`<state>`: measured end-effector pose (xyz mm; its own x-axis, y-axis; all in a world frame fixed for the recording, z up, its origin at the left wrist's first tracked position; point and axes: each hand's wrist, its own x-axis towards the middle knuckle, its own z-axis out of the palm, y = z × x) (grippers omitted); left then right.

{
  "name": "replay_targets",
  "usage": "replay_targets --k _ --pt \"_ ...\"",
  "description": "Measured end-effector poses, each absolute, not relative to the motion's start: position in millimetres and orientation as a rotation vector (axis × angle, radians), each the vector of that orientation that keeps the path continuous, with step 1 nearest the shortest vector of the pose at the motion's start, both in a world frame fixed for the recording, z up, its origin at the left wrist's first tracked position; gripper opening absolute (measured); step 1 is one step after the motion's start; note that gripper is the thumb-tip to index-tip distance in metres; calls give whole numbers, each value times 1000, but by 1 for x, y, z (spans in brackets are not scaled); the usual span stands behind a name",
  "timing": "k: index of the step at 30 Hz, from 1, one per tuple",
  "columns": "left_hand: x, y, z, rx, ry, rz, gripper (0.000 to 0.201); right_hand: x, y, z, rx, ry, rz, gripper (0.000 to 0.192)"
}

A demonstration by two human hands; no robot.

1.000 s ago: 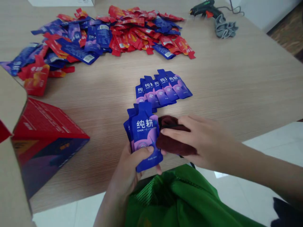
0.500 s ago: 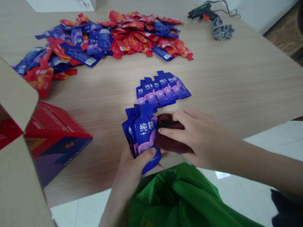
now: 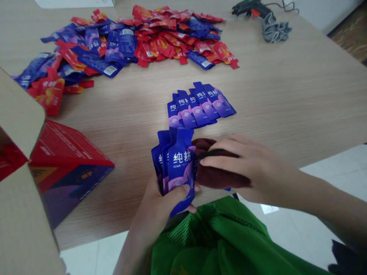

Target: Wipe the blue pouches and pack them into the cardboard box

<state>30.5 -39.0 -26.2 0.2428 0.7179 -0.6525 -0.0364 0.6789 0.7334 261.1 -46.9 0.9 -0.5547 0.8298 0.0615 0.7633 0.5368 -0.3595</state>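
Several blue pouches [image 3: 182, 160] are fanned upright in my left hand [image 3: 162, 202], the thumb pressed across the front one. My right hand [image 3: 243, 164] is closed on a dark brown cloth [image 3: 218, 172] with a black strip along it. The cloth is beside the right edge of the held pouches; whether it touches them I cannot tell. A bit of blue shows under the cloth, mostly hidden. Just beyond my hands, a row of overlapping blue pouches [image 3: 197, 109] lies face up on the table [image 3: 281, 103].
A long heap of red pouches [image 3: 157, 46] and blue ones stretches across the back. At left stand an open cardboard box [image 3: 23, 214] and a red and blue box [image 3: 71, 156]. A glue gun [image 3: 249, 8] and a grey fabric item [image 3: 275, 29] lie back right.
My right hand and the brown cloth have shifted slightly right, away from the pouches in my left hand. My left hand keeps its hold. The whole view has shifted a little.
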Motion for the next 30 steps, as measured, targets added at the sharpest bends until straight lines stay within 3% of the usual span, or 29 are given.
replay_targets --k 3,10,15,23,30 --pt "32 -40 -23 639 1253 604 43 251 -50 -6 -1276 -2687 403 47" --pt "32 -41 -29 635 1100 686 35 282 -76 7 -1756 -2432 344 33" --pt "28 -42 -33 583 1049 757 61 253 -69 4 -1819 -2566 225 49" --pt "18 -48 -38 680 923 741 68 226 -66 -3 -1787 -2737 -15 36" --pt "7 -62 -30 709 1012 847 68 259 -44 24 -1849 -2703 467 14"
